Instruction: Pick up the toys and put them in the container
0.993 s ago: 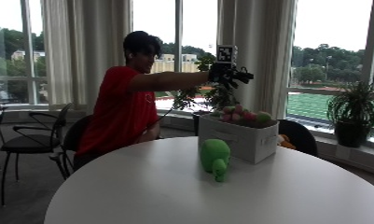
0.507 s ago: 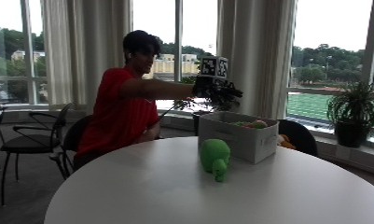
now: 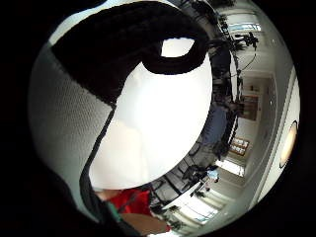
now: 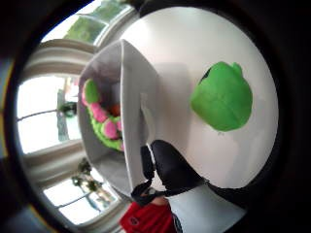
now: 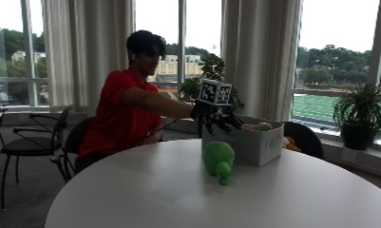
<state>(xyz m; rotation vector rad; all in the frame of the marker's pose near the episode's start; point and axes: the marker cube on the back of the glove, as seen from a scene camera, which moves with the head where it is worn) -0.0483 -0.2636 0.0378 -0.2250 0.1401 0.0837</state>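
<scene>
- The gloved right hand (image 5: 218,121) hangs above the round white table (image 5: 146,199), beside the near corner of the white container (image 5: 256,142); its fingers hang down, spread and slack, holding nothing.
- A green plush toy (image 5: 219,160) stands on the table just in front of the container, close to its wall (whether it touches the wall I cannot tell). It is the one toy left outside.
- A pink-and-green plush toy (image 4: 104,121) already lies inside the container, seen past the rim in the thumb-side palm view; the same view shows the green toy (image 4: 222,95) on the bare tabletop beside the container's outer wall (image 4: 138,116).
- The step in hand looks like the reach for the green toy. To do it well, bring the palm down over the toy's broad back, not its narrow lower end, and close the fingers round the body from both sides.
- Lift it clear of the rim before crossing over, so the toy does not catch the container's wall and push it along the table.
</scene>
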